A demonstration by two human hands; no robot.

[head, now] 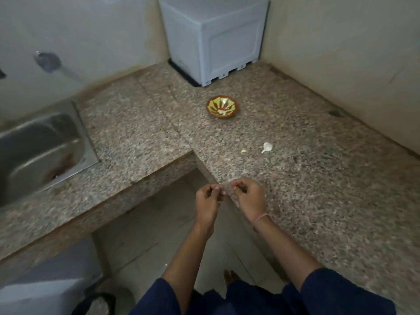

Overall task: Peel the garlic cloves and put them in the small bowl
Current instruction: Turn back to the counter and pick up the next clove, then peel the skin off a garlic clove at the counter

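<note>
Over the front edge of the table [318, 189], the left grip [208, 201] and right grip [248, 196] are held tip to tip, fingers curled and pinched. Whether a clove is clenched between them cannot be told, the spot being blurred. One garlic clove [266, 147] is seen lying on the table beyond, a scrap [243, 151] just beside it, and the small bowl [236, 109] is set farther back, pale pieces inside. Risk now: anything squeezed loose could be dropped past the edge to the floor [147, 235], since the work is being done over the gap.
</note>
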